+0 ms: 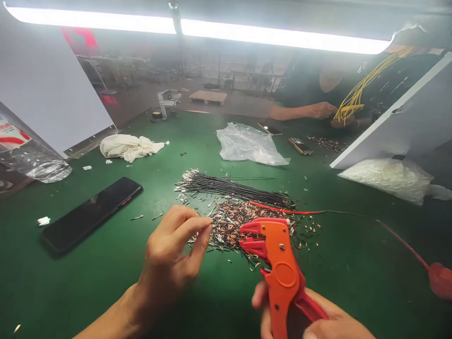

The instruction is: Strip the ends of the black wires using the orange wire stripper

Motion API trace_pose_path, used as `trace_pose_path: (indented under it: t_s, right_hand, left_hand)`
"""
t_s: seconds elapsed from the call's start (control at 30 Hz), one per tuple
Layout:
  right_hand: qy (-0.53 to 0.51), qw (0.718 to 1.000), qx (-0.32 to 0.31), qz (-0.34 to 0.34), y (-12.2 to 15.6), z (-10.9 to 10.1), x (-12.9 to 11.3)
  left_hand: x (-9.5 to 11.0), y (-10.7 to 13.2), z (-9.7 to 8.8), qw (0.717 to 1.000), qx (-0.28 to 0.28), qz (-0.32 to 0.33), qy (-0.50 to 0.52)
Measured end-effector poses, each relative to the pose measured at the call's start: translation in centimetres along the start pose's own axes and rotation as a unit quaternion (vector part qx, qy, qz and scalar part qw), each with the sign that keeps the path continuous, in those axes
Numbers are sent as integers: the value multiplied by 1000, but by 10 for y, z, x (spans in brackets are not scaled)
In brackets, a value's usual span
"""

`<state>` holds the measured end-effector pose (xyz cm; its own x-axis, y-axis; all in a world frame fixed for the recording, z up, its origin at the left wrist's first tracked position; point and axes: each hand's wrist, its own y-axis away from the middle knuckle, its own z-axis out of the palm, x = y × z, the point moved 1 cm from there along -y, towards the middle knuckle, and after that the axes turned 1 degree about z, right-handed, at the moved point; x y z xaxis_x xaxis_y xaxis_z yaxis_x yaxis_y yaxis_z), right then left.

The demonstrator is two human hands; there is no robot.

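green bench carries everything: a fanned bundle of thin black wires, a black phone off to the left, and just in front of the bundle a heap of small metal terminals with a red wire along its far edge. over the heap's near side the right hand clenches the handles of an orange stripping tool, jaws pointing away and slightly apart. the left hand hangs beside them, thumb and forefinger pinched together; what sits between is too small to tell. it reads as the feeding step: the pinched tip needs lining up with the tool's mouth before any squeeze.
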<state>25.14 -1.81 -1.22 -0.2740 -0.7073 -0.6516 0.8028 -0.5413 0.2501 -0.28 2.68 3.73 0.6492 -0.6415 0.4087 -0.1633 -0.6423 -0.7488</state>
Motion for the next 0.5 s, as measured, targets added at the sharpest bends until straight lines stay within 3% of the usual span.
trace_pose_path:
  t_s: [0.23, 0.5]
  right_hand:
    - [-21, 999, -2, -41, -12, -1, 9]
    - [22, 999, 12, -26, -14, 2, 12]
  left_hand:
    - [9, 7, 4, 992, -47, 115, -14]
    - [13, 11, 4, 988, -28, 130, -73]
